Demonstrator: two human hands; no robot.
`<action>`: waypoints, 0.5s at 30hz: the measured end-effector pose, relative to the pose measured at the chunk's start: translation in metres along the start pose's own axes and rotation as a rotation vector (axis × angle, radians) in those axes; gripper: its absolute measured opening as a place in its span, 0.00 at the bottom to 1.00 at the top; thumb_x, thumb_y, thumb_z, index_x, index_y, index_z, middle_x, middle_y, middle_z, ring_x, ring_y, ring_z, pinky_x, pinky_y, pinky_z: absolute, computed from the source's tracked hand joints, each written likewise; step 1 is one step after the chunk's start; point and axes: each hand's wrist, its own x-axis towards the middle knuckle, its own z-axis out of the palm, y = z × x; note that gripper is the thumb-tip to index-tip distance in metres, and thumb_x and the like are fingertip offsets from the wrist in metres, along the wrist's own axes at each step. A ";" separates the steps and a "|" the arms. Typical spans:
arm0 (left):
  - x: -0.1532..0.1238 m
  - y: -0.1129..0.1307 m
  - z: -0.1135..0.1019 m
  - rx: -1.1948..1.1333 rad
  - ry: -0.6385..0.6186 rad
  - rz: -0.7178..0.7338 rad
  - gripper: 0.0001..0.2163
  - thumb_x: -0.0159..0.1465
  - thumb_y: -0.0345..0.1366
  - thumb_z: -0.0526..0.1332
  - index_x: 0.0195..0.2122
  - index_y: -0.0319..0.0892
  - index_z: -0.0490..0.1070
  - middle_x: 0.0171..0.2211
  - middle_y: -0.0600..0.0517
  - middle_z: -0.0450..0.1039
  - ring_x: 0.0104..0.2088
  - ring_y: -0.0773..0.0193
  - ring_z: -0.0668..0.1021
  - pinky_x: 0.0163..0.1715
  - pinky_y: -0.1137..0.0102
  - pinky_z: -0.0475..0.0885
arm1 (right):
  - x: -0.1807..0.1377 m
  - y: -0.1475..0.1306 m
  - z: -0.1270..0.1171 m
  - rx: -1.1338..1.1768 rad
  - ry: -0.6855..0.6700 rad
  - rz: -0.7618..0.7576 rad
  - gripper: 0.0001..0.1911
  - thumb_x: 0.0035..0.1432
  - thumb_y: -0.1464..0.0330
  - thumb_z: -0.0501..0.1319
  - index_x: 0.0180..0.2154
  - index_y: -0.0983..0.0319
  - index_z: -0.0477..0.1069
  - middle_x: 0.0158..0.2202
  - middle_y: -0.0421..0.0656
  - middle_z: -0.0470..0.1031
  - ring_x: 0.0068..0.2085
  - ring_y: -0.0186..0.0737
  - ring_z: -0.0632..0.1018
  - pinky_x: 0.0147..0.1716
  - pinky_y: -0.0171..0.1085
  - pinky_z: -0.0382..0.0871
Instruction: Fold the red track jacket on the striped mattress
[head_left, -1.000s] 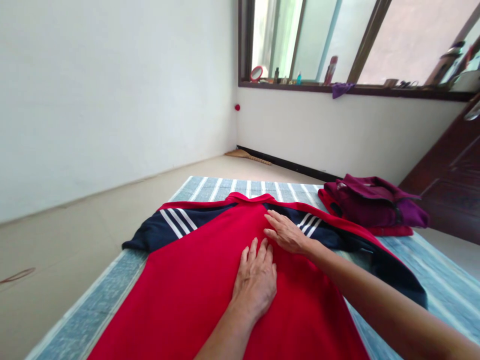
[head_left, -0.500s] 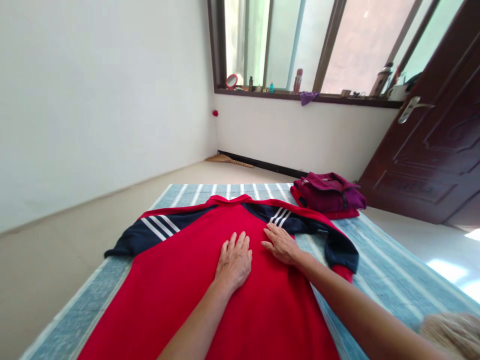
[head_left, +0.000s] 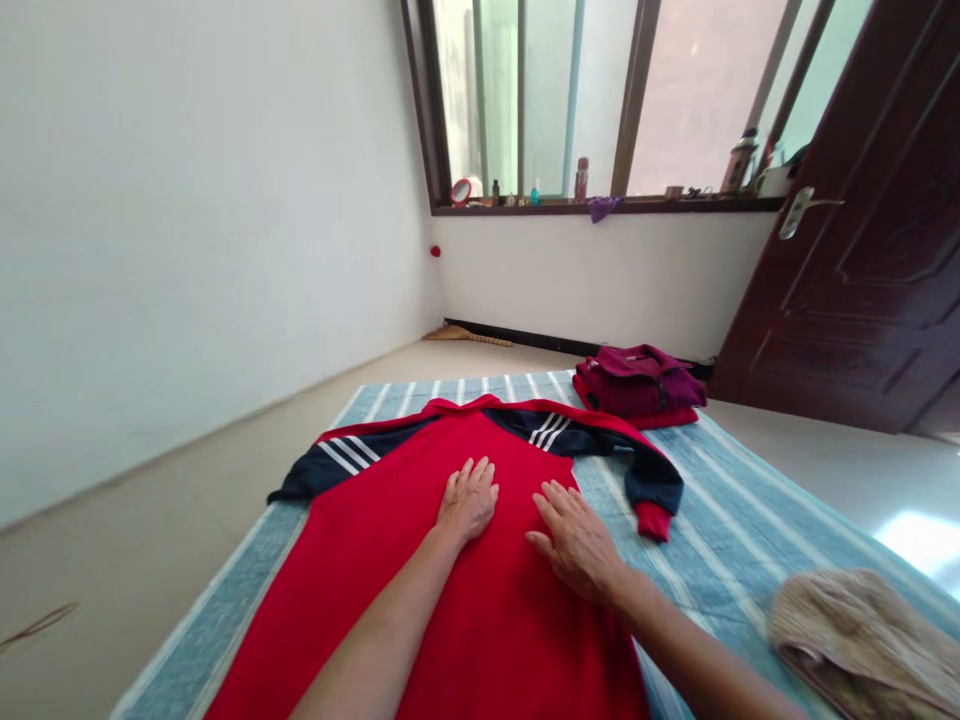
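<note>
Bare left forearm (head_left: 382,640), bare right forearm (head_left: 690,660)

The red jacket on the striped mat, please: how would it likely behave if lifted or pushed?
Probably floppy: the red jacket lies flat under the left hand and right hand, its sleeve bent limply. Pushed, it would likely bunch on the mat.

No word, number or brand name can be read. The red jacket (head_left: 345,570) under the left hand (head_left: 469,497) and right hand (head_left: 577,545) bears only white stripes (head_left: 341,452). The bottles (head_left: 580,180) on the sill (head_left: 645,206) far beyond them are too small to read.
</note>
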 end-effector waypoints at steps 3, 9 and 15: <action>-0.003 0.003 -0.001 0.009 0.028 -0.002 0.22 0.66 0.39 0.46 0.61 0.42 0.56 0.64 0.49 0.52 0.63 0.58 0.54 0.60 0.59 0.51 | -0.027 -0.013 -0.006 0.007 -0.004 -0.006 0.26 0.61 0.62 0.55 0.58 0.65 0.61 0.61 0.52 0.58 0.62 0.49 0.57 0.60 0.48 0.51; -0.015 0.016 -0.006 0.010 -0.010 -0.087 0.24 0.67 0.43 0.43 0.61 0.38 0.56 0.64 0.43 0.52 0.64 0.58 0.54 0.60 0.59 0.51 | -0.071 -0.014 0.001 0.073 -0.064 0.130 0.26 0.61 0.60 0.54 0.59 0.63 0.61 0.61 0.50 0.59 0.62 0.48 0.59 0.60 0.46 0.52; -0.031 0.023 -0.007 -0.010 -0.125 -0.091 0.30 0.66 0.50 0.41 0.64 0.34 0.49 0.66 0.43 0.44 0.65 0.56 0.49 0.61 0.56 0.48 | -0.089 -0.012 0.004 0.057 0.022 0.187 0.25 0.60 0.62 0.54 0.56 0.66 0.64 0.59 0.53 0.61 0.61 0.49 0.60 0.59 0.47 0.53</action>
